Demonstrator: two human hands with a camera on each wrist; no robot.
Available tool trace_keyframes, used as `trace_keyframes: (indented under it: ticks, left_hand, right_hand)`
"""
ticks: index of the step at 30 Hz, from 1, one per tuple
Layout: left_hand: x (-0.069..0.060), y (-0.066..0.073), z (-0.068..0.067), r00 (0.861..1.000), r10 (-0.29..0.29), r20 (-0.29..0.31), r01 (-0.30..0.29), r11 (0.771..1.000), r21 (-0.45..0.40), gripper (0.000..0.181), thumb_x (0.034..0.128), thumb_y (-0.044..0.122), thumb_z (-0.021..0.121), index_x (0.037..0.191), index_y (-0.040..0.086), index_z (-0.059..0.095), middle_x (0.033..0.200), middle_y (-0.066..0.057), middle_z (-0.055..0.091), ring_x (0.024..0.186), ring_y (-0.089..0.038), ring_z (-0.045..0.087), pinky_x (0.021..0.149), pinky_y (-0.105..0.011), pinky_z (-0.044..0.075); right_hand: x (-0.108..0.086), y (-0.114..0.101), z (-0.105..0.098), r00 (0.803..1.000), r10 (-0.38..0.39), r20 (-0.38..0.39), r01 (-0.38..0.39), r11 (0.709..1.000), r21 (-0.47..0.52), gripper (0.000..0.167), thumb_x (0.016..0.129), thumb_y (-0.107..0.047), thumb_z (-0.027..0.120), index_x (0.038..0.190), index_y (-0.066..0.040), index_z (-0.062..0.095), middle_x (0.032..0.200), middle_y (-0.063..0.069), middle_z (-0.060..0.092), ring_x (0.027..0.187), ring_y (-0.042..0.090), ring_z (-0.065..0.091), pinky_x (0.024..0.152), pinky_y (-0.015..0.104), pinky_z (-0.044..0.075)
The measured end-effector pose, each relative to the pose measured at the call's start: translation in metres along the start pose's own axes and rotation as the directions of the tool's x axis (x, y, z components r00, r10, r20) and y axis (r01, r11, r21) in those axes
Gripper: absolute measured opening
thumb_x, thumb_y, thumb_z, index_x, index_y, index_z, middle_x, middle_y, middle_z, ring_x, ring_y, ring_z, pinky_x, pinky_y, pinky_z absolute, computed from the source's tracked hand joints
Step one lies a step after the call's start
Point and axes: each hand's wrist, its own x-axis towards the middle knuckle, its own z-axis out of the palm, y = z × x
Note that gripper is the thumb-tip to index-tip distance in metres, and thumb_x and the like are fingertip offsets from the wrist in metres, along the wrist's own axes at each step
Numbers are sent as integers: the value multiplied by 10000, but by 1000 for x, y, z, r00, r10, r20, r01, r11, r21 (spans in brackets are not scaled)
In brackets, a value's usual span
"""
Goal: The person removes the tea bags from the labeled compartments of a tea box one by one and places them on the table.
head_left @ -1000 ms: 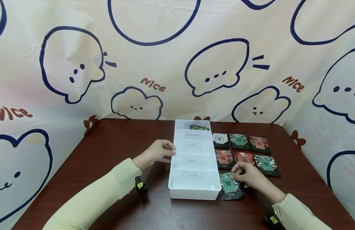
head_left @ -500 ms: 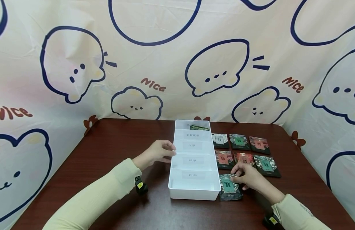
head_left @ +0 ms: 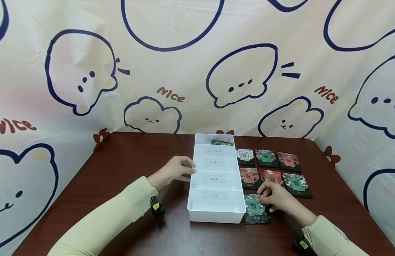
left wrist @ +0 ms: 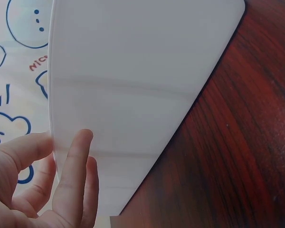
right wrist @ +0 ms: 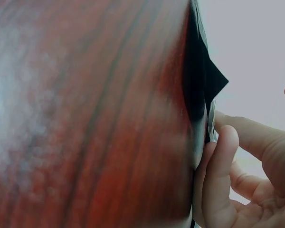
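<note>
A long white box (head_left: 215, 216) with several labelled compartments stands on the brown table. My left hand (head_left: 178, 168) is at its left rim, fingertips over the edge; in the left wrist view other fingers (left wrist: 76, 175) lie along the outer wall. Just right of the box's near end, my right hand (head_left: 275, 197) pinches the upper right part of a green-labelled tea sachet (head_left: 255, 209). In the right wrist view its dark edge (right wrist: 199, 90) shows beside the fingers, partly hidden by them. Several similar sachets (head_left: 296, 184) lie behind this hand.
A green packet (head_left: 221, 142) is in the box's farthest compartment. Red, green and white-labelled sachets lie in two rows right of the box, including a red one (head_left: 249, 177) close to its wall. A patterned cloth (head_left: 191, 71) hangs behind the table (head_left: 146, 145).
The pinched sachet has shifted slightly toward me, with the right fingers moving a little down with it. The left hand and the box have stayed put.
</note>
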Motion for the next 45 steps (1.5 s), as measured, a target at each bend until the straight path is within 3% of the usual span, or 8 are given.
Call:
trace_keyframes:
  ticks: [18, 25, 28, 30, 34, 36, 40, 45]
  left_hand:
    - [1, 1, 1, 1000, -6, 2, 6, 1000, 12, 167, 845, 46, 729, 989, 35, 644, 1023, -143, 613, 844, -228, 640, 717, -395, 615]
    - [0, 3, 0, 1000, -8, -3, 8, 1000, 14, 170, 846, 47, 729, 992, 30, 643, 1027, -146, 610, 845, -230, 643, 716, -399, 615]
    - [0, 3, 0, 1000, -13, -5, 13, 1000, 15, 177, 846, 53, 731, 996, 31, 641, 1034, -148, 608, 847, -233, 643, 718, -399, 614]
    - [1, 2, -1, 1000, -16, -2, 16, 1000, 11, 178, 847, 54, 730, 999, 30, 639, 1041, -150, 605, 852, -234, 642, 722, -401, 614]
    - [0, 1, -1, 1000, -18, 3, 18, 1000, 4, 172, 853, 51, 723, 1001, 30, 638, 1052, -151, 601, 858, -235, 639, 728, -405, 613]
    - [-1, 0, -1, 1000, -19, 3, 18, 1000, 1, 166, 854, 46, 719, 999, 29, 638, 1053, -151, 597, 855, -233, 641, 726, -402, 614]
    - [-1, 1, 0, 1000, -18, 6, 18, 1000, -5, 165, 855, 39, 716, 999, 25, 637, 1049, -153, 594, 852, -232, 643, 723, -401, 614]
    - [0, 1, 0, 1000, -16, 8, 16, 1000, -2, 171, 854, 41, 718, 1002, 23, 634, 1049, -154, 595, 856, -231, 641, 731, -407, 613]
  right_hand:
    - [-2, 0, -1, 1000, -3, 10, 3, 1000, 6, 300, 793, -144, 794, 985, -42, 587, 825, 76, 524, 612, 191, 526, 463, 327, 535]
    - [5, -16, -14, 995, -100, 14, 99, 994, 40, 276, 855, -189, 743, 1020, -31, 589, 879, 86, 560, 690, 204, 547, 520, 347, 556]
    - [10, -33, -26, 981, -194, 24, 191, 977, 95, 270, 904, -212, 691, 1061, -21, 583, 920, 126, 591, 753, 224, 582, 596, 354, 583]
    - [14, -46, -34, 960, -278, 31, 273, 955, 113, 275, 931, -223, 656, 1092, -16, 576, 960, 177, 598, 785, 240, 610, 656, 345, 594]
    - [22, -73, -47, 909, -416, 28, 413, 907, 82, 231, 956, -211, 621, 1115, -49, 578, 1061, 177, 599, 864, 206, 637, 752, 300, 583]
    - [27, -85, -52, 897, -442, 30, 439, 896, 62, 220, 956, -209, 620, 1121, -69, 581, 1093, 154, 598, 895, 201, 634, 783, 295, 572]
    - [45, -101, -63, 893, -449, 44, 444, 892, 87, 261, 958, -224, 618, 1159, -62, 577, 1125, 143, 586, 942, 198, 628, 827, 297, 563]
    - [74, -115, -74, 904, -427, 14, 417, 888, 192, 311, 962, -225, 612, 1189, -22, 548, 1100, 77, 600, 973, 146, 636, 870, 307, 572]
